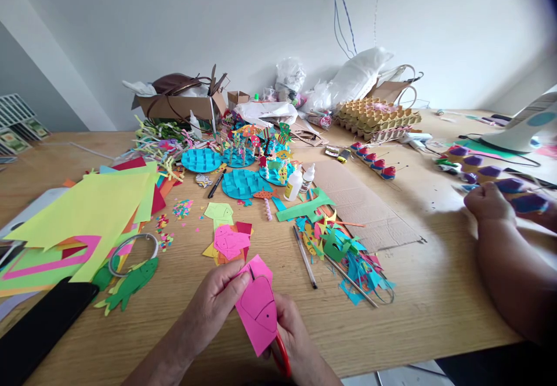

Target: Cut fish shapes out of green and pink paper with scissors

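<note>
Left hand (pixel 215 305) is pinching the top edge of a pink paper piece (pixel 257 305) with a fish outline drawn on it, while the right hand (pixel 293 334) is gripping red-handled scissors (pixel 282 354) beneath it, low over the near edge of the wooden table (pixel 435 293). Spreading outward: yellow paper sheets (pixel 96 206), blue paper discs (pixel 241 183), glue bottles (pixel 294 184), egg trays (pixel 374 116) lying against a white wall, and another person's hand (pixel 489 203) working at right.
</note>
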Tool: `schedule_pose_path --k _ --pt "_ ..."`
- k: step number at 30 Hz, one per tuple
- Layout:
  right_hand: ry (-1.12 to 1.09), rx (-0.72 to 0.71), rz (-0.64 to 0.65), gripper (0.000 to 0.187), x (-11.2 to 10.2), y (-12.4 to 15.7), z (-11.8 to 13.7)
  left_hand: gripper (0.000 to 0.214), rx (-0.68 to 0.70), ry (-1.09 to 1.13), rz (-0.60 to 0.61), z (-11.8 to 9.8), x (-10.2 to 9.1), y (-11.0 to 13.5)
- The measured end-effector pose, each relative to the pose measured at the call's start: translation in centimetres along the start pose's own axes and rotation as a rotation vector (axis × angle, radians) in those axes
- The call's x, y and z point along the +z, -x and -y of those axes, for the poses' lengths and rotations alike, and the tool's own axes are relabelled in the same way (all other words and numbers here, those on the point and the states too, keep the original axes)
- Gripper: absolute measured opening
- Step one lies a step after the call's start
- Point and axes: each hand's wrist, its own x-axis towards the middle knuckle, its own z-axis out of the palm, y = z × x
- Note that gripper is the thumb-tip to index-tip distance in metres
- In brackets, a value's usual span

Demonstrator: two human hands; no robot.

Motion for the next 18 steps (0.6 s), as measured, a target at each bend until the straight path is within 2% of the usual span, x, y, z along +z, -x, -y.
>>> schedule_pose_path --k 8,18 --pt "-0.017 0.0 0.015 0.046 0.15 -0.05 0.36 0.029 0.005 -0.065 -0.012 -0.43 -0.11 0.19" --pt "-0.038 -0.015 0.012 0.049 0.15 0.17 0.58 0.029 0.006 -0.034 0.059 -0.78 -0.19 0.09"
